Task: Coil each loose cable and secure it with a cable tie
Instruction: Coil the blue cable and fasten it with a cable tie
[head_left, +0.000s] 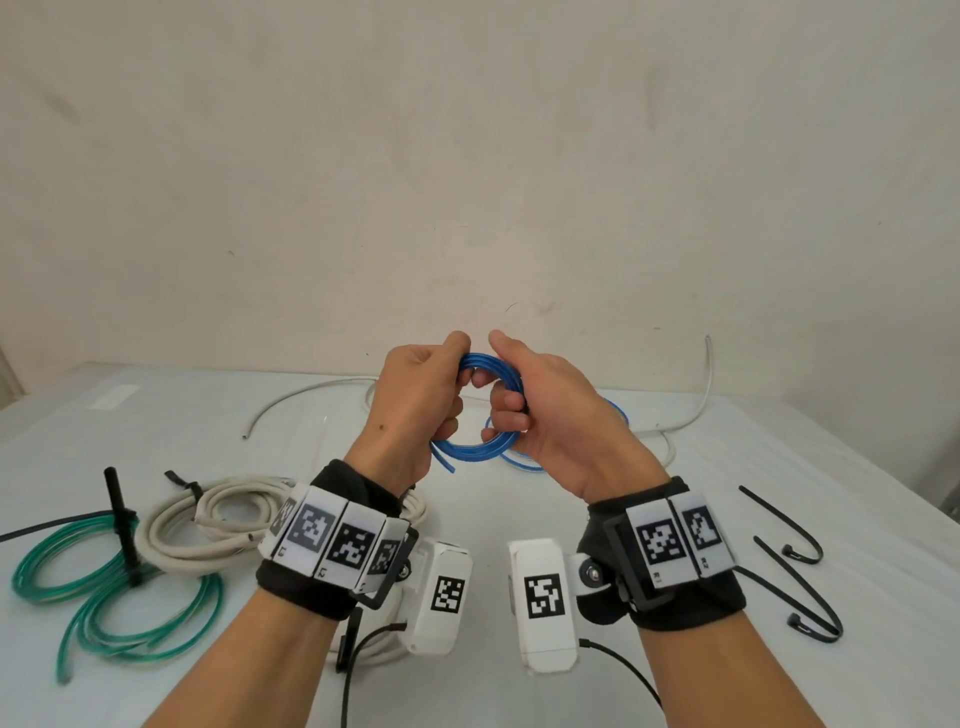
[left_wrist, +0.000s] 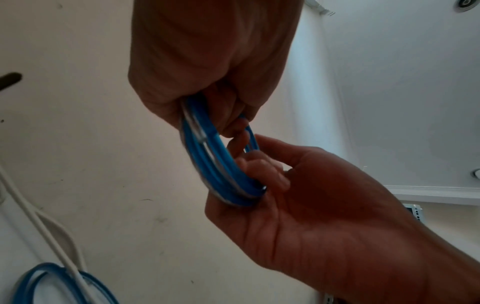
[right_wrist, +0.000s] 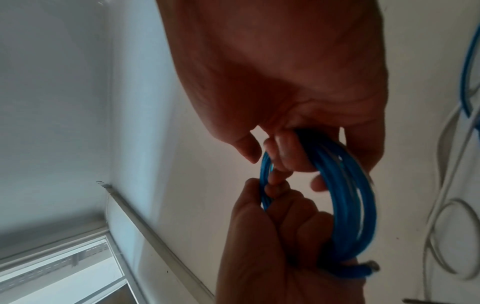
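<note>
Both hands hold a small blue cable coil (head_left: 492, 362) up above the table's middle. My left hand (head_left: 441, 387) grips the coil's left side, thumb over the top. My right hand (head_left: 511, 408) grips the right side with its fingers curled through the loops. In the left wrist view the left hand (left_wrist: 221, 115) clamps the blue coil (left_wrist: 215, 164) from above and the right hand (left_wrist: 262, 170) cups it from below. In the right wrist view the blue coil (right_wrist: 345, 195) runs between the right hand (right_wrist: 291, 148) and the left hand (right_wrist: 280, 205). A loose blue tail (head_left: 519, 460) trails onto the table.
A green coil (head_left: 104, 597) and a beige coil (head_left: 208, 525), each with a black tie, lie at the left. A loose white cable (head_left: 306, 397) curves along the back of the white table (head_left: 675, 519). Two black cable ties (head_left: 800, 540) lie at the right.
</note>
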